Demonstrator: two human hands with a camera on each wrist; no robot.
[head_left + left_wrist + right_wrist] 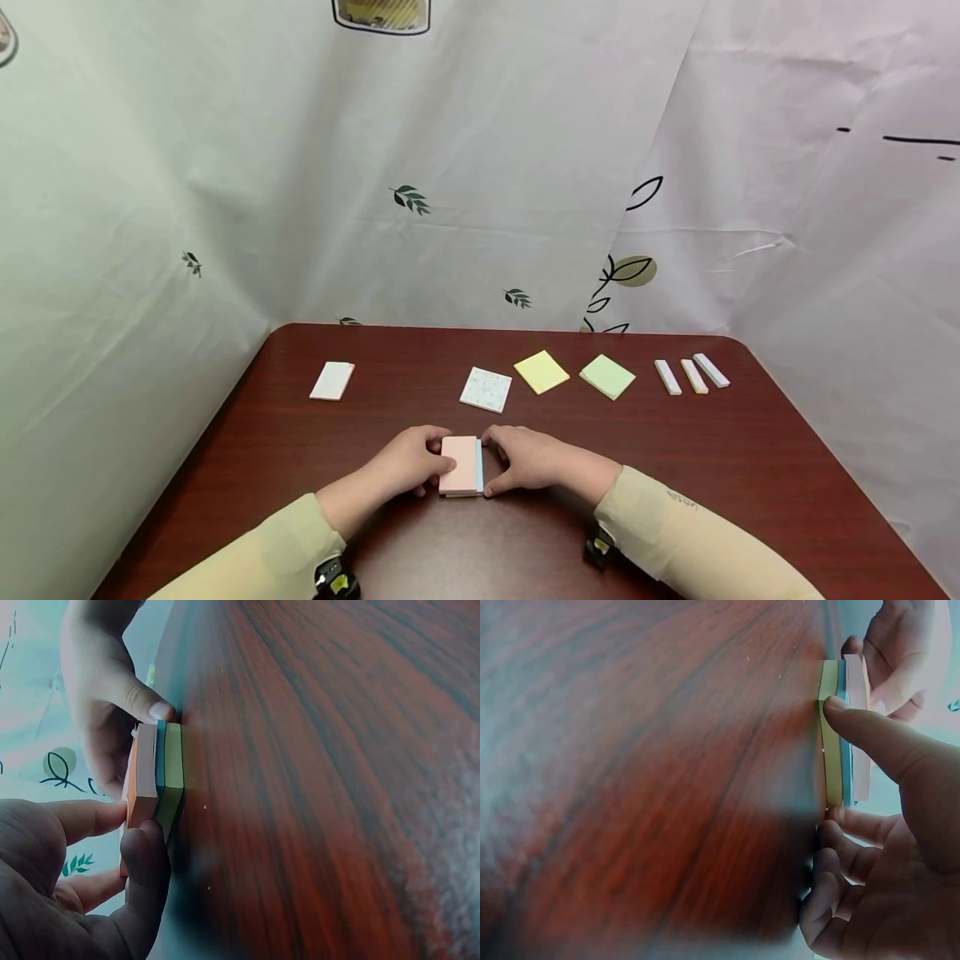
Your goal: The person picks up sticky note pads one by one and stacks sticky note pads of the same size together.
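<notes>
A small stack of sticky note pads lies at the middle of the table. On top is a pink pad [461, 454], with a blue pad [480, 467] showing along its right edge. The right wrist view shows a yellow-green pad [830, 761] at the bottom. My left hand [408, 458] grips the pink pad from the left, thumb over its top edge. From the right, my right hand [528, 457] holds the lower pads, its thumb at the near corner and index finger at the far one.
Toward the back of the dark red table [405, 392] lie a white pad [332, 381], a patterned square pad [486, 389], a yellow pad [542, 372] and a green pad [607, 377]. Three narrow white strips [667, 377] sit at the back right. A printed cloth [465, 250] hangs behind.
</notes>
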